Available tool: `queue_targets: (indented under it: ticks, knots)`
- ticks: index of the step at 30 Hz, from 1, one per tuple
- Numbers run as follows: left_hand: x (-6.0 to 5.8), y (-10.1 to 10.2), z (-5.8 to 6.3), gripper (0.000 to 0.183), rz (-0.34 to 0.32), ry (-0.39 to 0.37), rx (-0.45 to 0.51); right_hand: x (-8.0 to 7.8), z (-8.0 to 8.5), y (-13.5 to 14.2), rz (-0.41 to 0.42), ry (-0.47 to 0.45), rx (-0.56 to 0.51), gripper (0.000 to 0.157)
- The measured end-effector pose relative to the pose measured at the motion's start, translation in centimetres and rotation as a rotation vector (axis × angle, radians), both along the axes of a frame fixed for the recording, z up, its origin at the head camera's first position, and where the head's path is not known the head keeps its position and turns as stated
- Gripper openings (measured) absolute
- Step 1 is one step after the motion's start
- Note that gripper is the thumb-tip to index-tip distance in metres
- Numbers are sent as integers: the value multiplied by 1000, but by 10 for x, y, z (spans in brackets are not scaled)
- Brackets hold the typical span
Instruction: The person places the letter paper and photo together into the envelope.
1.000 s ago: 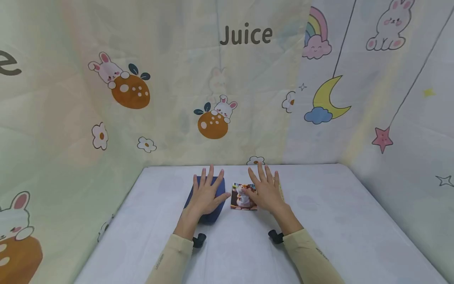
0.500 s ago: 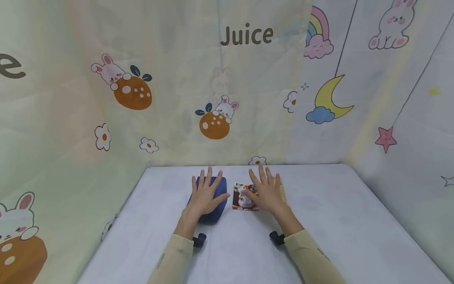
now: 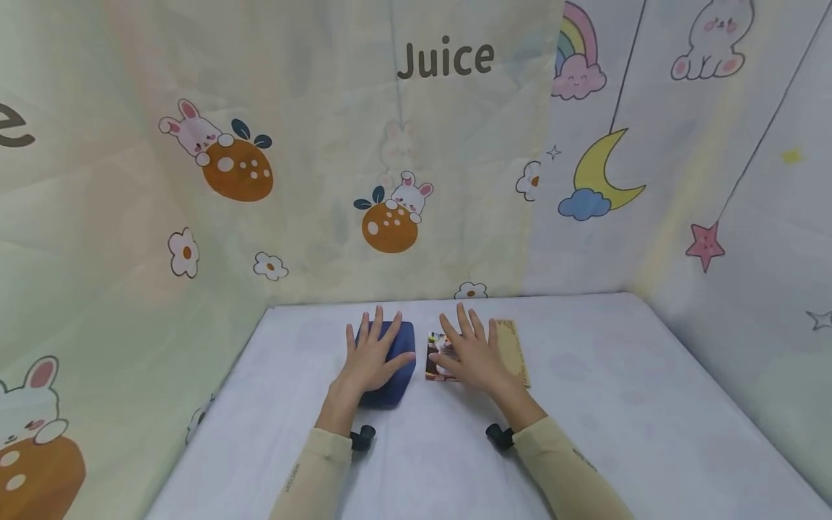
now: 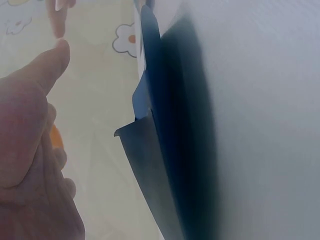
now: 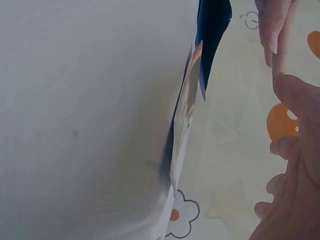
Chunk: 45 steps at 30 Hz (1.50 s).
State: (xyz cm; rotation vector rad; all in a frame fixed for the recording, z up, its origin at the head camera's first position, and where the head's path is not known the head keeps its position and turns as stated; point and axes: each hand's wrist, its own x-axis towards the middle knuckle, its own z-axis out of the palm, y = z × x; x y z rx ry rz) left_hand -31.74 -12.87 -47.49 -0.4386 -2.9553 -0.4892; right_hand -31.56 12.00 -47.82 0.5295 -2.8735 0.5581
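Note:
My left hand (image 3: 368,361), fingers spread and straight, is over a dark blue envelope-like piece (image 3: 398,377) on the table. In the left wrist view that blue piece (image 4: 145,160) has a raised flap, and a gap separates it from the hand (image 4: 25,130). To the right, my right hand (image 3: 477,361) is spread the same way above a small picture card (image 3: 435,371) showing a white and orange animal, partly covered by thumb and palm. A yellow card (image 3: 510,347) with a patterned border lies beside it, partly behind the hand. Neither hand grips anything.
The white tabletop (image 3: 598,404) is enclosed by cloth walls (image 3: 312,144) printed with rabbits, oranges, flowers and a moon. Dark camera mounts (image 3: 499,437) sit at both wrists, below beige sleeves (image 3: 565,462).
My right hand has shifted a little left, covering more of the picture card and uncovering more of the yellow card. The left hand has drifted slightly left; both stay spread.

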Motion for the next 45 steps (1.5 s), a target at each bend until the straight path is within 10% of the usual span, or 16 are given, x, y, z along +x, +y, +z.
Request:
queue_targets:
  ticks: [45]
  knots:
    - [-6, -35, -5, 89, 71, -67, 51, -8, 4, -57, 63, -72, -28, 82]
